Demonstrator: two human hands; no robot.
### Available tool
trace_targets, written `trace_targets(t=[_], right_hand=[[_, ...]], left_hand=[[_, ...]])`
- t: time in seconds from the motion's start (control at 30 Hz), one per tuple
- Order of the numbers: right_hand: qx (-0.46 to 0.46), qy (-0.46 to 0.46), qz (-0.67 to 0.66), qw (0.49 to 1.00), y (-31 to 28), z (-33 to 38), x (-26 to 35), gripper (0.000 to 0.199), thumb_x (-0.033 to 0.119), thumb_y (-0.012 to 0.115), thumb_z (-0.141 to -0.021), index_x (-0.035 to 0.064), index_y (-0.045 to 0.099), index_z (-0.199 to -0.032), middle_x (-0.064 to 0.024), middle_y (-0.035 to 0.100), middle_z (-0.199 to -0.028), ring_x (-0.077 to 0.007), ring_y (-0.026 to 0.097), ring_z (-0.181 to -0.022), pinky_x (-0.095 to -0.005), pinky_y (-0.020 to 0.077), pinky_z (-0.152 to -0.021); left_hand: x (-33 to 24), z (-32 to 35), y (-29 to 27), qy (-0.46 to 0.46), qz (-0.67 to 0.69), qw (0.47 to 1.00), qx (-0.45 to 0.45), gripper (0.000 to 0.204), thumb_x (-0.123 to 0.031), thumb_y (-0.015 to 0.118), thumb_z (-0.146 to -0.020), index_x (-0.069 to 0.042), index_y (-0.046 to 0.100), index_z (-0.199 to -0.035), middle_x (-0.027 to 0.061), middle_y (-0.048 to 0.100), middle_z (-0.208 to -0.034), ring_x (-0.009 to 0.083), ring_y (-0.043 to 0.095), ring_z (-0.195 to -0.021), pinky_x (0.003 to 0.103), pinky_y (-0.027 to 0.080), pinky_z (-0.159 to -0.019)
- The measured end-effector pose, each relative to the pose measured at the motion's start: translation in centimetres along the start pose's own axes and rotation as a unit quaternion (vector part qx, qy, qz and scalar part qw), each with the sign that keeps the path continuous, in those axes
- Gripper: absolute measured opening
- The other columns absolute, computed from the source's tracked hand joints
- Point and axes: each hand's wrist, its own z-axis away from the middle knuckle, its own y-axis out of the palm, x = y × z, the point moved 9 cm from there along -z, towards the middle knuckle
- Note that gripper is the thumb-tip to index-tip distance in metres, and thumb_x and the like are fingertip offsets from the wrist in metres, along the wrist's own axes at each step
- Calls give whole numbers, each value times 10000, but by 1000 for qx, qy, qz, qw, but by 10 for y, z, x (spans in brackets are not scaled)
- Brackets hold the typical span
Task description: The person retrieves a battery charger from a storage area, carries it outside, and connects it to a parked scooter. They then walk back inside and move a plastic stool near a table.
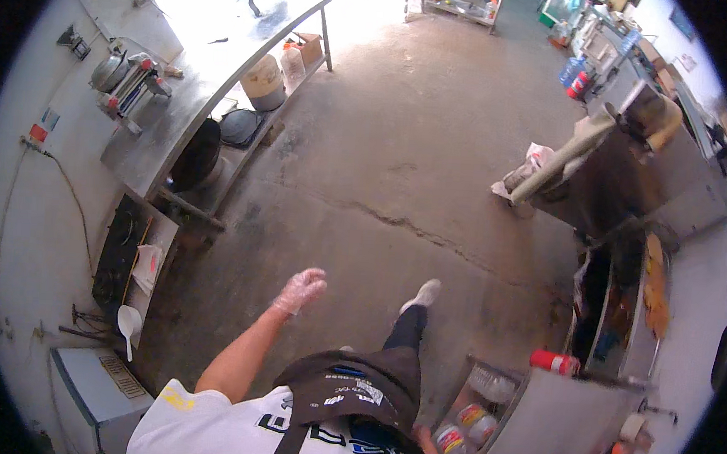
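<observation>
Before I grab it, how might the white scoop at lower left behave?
The white scoop is probably stiff, given its straight slim handle. Its small plastic-looking bowl suggests it's light. That rounded bowl might rock if pushed.

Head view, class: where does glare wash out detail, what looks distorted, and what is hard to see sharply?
In the head view, glare whites out the far end of the table; in the head view, the left wall leans outward beside the curved black rim; in the head view, the left hand looks soft, its fingers hard to separate, while the crack shows fairly clearly.
</observation>
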Motion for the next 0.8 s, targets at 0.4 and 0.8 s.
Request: trace_targets(t=[0.4,0.8], right_hand=[[-126,-344,69,928,-419,-89,707,277,103,820,-692,32,718,-940,-59,713,-844,-156,665,-784,-333,548,-734],[-50,-364,5,930,-577,-214,1037,118,8,624,-747,53,706,-819,-92,686,-727,-188,666,-684,-338,546,-641]], left_hand=[[96,-162,-6,-346,-369,860,69,348,-340,600,-941,-74,666,-1156,151,667,-1160,268,626,-1136,424,514,-923],[-176,-643,-26,-259,-120,951,-121,429,-304,647,-898,-54,621,-1245,119,649,-1175,235,624,-1032,395,525,-849]])
